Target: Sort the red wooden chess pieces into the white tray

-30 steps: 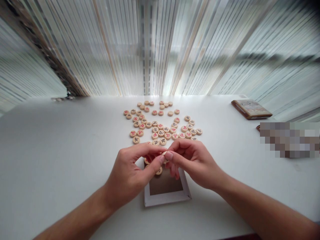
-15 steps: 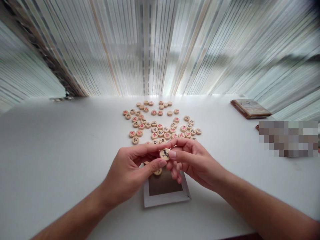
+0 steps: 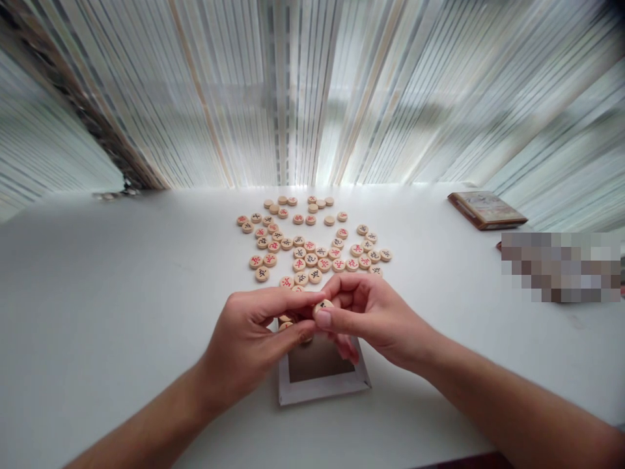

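Over a white-rimmed shallow box (image 3: pixel 325 391) with a brown inside, both hands meet around a round wooden Chinese chess piece (image 3: pixel 321 305) with a black character. My right hand (image 3: pixel 375 319) pinches it between thumb and fingers, its thumb covering much of the face. From the other side, the thumb and forefinger of my left hand (image 3: pixel 254 332) close on its left edge. A few more pieces (image 3: pixel 286 326) lie in the far left of the box, partly hidden by my left hand.
Many loose Chinese chess pieces (image 3: pixel 311 260), marked red or black, some blank side up, spread over the white table (image 3: pixel 146 293) beyond the hands. A flat brown-edged box (image 3: pixel 488 210) lies at the back right, near a blurred-out item (image 3: pixel 561 267). Striped curtains (image 3: pixel 312 91) hang behind.
The piece in my hands has tilted and its character is now mostly covered by my right thumb, which has slid left over it. The view has shifted slightly.
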`<state>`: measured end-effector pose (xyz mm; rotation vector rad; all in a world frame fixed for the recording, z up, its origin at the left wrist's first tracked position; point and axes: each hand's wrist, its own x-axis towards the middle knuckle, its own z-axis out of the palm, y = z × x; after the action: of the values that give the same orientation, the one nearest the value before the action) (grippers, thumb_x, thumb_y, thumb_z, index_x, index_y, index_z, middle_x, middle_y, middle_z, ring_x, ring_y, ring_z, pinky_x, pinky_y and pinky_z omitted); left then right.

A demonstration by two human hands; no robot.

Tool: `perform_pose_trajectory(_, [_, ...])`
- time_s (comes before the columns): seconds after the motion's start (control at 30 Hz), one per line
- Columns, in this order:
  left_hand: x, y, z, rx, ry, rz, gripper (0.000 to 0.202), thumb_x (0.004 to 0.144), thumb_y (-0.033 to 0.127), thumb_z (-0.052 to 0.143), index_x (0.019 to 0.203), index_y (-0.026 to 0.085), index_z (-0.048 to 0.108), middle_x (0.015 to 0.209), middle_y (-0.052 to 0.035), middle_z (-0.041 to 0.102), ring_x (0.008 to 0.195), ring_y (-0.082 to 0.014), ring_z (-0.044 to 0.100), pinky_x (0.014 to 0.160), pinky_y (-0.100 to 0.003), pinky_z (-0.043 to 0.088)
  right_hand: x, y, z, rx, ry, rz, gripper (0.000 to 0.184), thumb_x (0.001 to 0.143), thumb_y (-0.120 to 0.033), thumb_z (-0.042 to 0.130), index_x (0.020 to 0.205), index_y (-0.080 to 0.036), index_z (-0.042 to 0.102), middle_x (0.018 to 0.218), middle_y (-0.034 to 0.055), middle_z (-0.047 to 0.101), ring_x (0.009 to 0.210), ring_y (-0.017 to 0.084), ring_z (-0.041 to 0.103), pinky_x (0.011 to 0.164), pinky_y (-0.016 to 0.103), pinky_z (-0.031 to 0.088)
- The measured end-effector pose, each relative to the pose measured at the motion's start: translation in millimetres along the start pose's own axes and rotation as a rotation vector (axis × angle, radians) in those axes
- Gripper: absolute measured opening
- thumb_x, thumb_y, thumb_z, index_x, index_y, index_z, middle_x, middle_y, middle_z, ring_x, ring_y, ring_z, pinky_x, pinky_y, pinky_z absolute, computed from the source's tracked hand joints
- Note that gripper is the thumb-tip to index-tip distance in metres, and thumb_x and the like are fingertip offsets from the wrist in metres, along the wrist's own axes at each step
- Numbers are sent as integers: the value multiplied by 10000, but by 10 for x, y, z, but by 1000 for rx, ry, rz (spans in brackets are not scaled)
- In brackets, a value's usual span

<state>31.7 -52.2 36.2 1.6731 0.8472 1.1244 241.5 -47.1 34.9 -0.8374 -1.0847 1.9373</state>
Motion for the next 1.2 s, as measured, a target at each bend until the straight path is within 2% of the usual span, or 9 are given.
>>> perform_pose_trajectory(0.1, [-12,-3,-2,86,-24,42,363,880,56,828,1194,234,867,947,-23,877,783,-136,807,750,-174,635,-8,-12,17,-48,28,8,394,703,-310,1015,802,-155,667,608,-15,719,430,83,602,413,153,493])
perform_pose_trajectory(0.3, [-6,13,3,129,-31,90,341,889,57,824,1181,229,869,962,-25,879,796,-144,815,784,-188,638,-12,-42,32,-73,12,-4,403,725,-361,1001,785,-161,656,615,-26,684,468,75,573,440,158,460])
perform_pose_trajectory(0.43, [-10,5,1,134,-19,102,369,888,60,829,1208,240,861,976,-27,880,799,-145,815,776,-188,636,-2,-41,9,-69,-6,-1,407,720,-357,1003,819,-156,663,652,-19,692,491,74,574,468,167,467])
perform_pose_trajectory(0.6, [-10,13,-4,141,-24,113,361,883,52,827,1194,231,866,975,-24,878,811,-139,812,775,-175,626,-1,-36,8,-51,6,19,418,679,-303,1024,805,-158,653,603,-39,667,469,66,553,453,153,432])
perform_pose_trajectory(0.73, [-5,22,-1,147,-39,75,307,904,74,808,1169,215,872,953,-31,872,794,-147,802,763,-193,630,-3,-16,19,-60,33,9,414,689,-330,1018,777,-164,649,614,-28,688,460,70,549,428,158,421])
perform_pose_trajectory(0.9, [4,17,8,88,-73,-8,267,918,122,814,1164,211,867,898,-37,858,762,-165,789,745,-231,642,6,3,18,-39,16,-27,357,774,-358,966,767,-165,665,571,-26,676,451,82,563,449,175,465])
perform_pose_trajectory(1.2, [13,45,5,8,8,-99,258,888,180,853,1146,185,874,925,-73,856,734,-174,779,707,-252,664,6,-27,6,41,-5,-20,279,830,-339,916,818,-155,705,662,2,737,487,103,651,479,188,543])
